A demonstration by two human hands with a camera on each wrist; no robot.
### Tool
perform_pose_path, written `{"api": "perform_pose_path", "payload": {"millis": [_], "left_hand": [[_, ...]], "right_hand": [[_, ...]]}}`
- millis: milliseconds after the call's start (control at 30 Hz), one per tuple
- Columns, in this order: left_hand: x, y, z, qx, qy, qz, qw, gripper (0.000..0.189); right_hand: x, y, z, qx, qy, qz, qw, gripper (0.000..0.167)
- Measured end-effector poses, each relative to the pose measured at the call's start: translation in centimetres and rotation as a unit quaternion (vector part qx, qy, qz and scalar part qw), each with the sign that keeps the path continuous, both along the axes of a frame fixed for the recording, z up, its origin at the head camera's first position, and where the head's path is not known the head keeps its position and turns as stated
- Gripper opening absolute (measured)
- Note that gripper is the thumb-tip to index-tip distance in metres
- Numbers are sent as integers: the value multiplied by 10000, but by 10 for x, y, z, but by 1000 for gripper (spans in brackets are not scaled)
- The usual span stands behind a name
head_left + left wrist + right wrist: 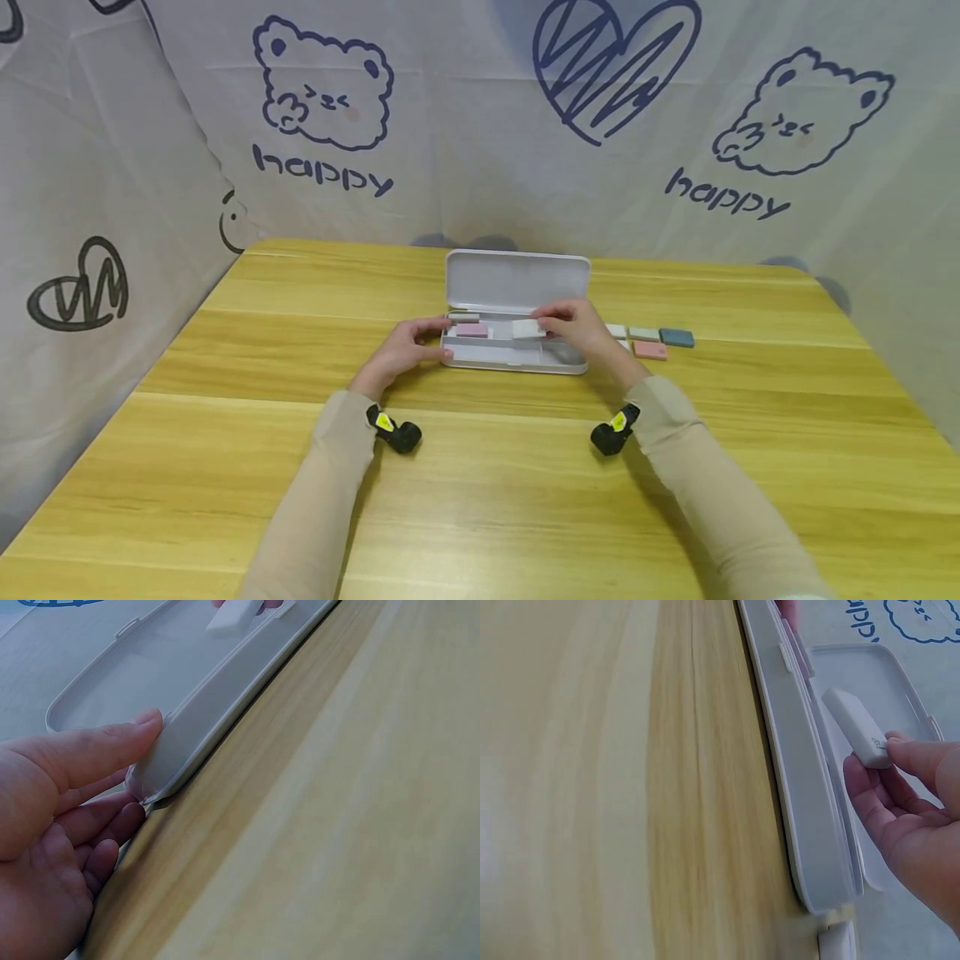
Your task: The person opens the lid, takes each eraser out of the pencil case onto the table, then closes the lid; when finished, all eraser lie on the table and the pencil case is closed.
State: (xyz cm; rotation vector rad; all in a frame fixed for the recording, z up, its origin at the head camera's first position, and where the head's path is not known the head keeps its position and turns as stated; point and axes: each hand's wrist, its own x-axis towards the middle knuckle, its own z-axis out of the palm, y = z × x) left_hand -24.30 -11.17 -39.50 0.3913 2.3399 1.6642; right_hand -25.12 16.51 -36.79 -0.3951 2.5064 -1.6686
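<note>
A white pencil case (491, 353) lies on the table, its lid (517, 280) raised at the back. My left hand (401, 348) holds the case's left end, thumb at the front corner and fingers round the side. Over the case, my right hand (581, 327) pinches a white eraser (855, 724) between thumb and fingertips; small dark print shows near its held end. Inside the back compartment, at the left, sit a pink eraser (472, 330) and a grey-green eraser (463, 317).
Right of the case, partly behind my right hand, several erasers lie on the wooden table (480, 500), among them a pale green one (643, 334), a blue one (677, 337) and a pink one (649, 350). A white printed cloth (465, 150) hangs behind the table.
</note>
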Motion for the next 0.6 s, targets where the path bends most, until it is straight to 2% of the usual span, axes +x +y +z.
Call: {"api": "perform_pose_path", "payload": {"millis": [300, 600], "left_hand": [[2, 0, 3, 9, -25, -34, 10000, 55], [2, 0, 3, -24, -29, -16, 10000, 54]], "right_hand": [[7, 19, 3, 246, -196, -46, 9995, 21], [14, 41, 4, -160, -383, -91, 9991, 24]]}}
